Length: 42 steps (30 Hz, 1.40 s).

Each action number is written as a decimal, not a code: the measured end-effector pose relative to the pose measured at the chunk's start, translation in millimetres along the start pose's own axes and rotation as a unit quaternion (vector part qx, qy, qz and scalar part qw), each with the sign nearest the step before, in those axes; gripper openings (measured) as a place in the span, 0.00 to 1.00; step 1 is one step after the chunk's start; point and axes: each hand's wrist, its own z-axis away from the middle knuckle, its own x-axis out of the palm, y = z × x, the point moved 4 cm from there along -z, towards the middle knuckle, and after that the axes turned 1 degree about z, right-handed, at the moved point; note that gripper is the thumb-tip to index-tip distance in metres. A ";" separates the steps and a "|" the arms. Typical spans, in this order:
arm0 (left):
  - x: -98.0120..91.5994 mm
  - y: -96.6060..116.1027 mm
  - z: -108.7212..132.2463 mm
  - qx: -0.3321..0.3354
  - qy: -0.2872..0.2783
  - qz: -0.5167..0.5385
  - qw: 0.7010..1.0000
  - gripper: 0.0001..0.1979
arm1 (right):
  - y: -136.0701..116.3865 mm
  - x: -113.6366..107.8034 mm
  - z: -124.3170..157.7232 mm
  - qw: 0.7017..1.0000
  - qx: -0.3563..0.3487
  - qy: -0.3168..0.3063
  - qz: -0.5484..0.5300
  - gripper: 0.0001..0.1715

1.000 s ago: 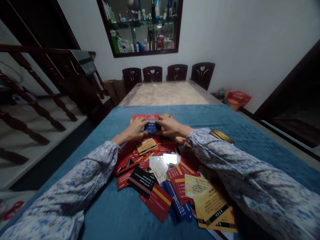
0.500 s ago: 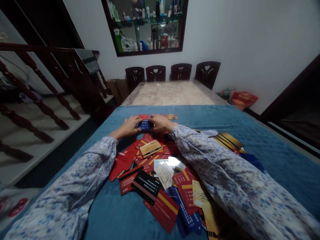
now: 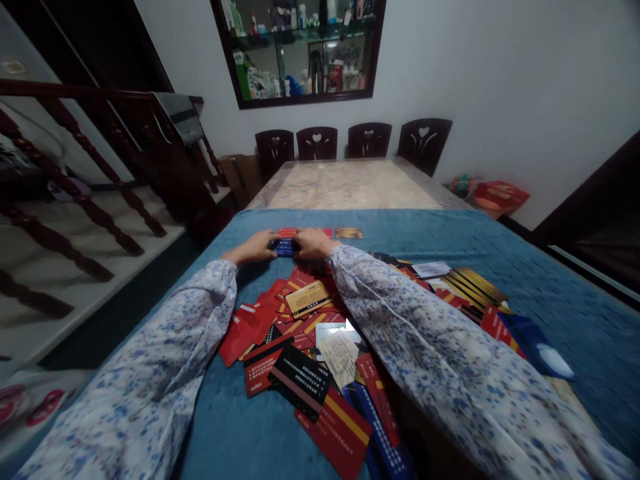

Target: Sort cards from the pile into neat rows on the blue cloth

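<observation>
A blue card (image 3: pixel 285 247) lies low over the cloth, gripped at its two ends between my hands. My left hand (image 3: pixel 256 247) has its fingertips closed on the left end. At the other end, my right hand (image 3: pixel 315 244) curls over the card and hides part of it. Just behind are red cards (image 3: pixel 287 233), partly covered by my fingers. A gold card (image 3: pixel 349 233) sits to the right of them. Nearer to me spreads a heap of mixed cards, with a gold card (image 3: pixel 309 299), a black card (image 3: pixel 303 377) and a red card (image 3: pixel 335 430) on top.
More cards, among them gold striped ones (image 3: pixel 473 287), lie beyond my right sleeve. A blue cloth (image 3: pixel 500 240) covers the near part of the table (image 3: pixel 350 183). Dark chairs (image 3: pixel 370 140) stand at the far end, and a wooden railing (image 3: pixel 85 210) runs along the left.
Both hands have moved slightly back and closer to the red cards with the blue card between them. My right forearm has swung left, uncovering more cards on the right.
</observation>
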 end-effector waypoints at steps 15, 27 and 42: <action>6.3 -6.0 -12.7 -0.009 -0.045 0.000 0.999 0.25 | -4.3 5.8 -8.9 1.000 -0.021 -0.022 0.002 0.25; 12.1 -6.2 -9.5 -0.010 -0.043 -0.036 0.998 0.30 | -6.3 6.5 -10.1 0.999 -0.024 -0.037 0.016 0.22; 14.4 11.1 29.7 -0.012 0.069 -0.046 0.996 0.25 | 0.6 -9.1 27.6 0.997 -0.065 0.019 0.040 0.20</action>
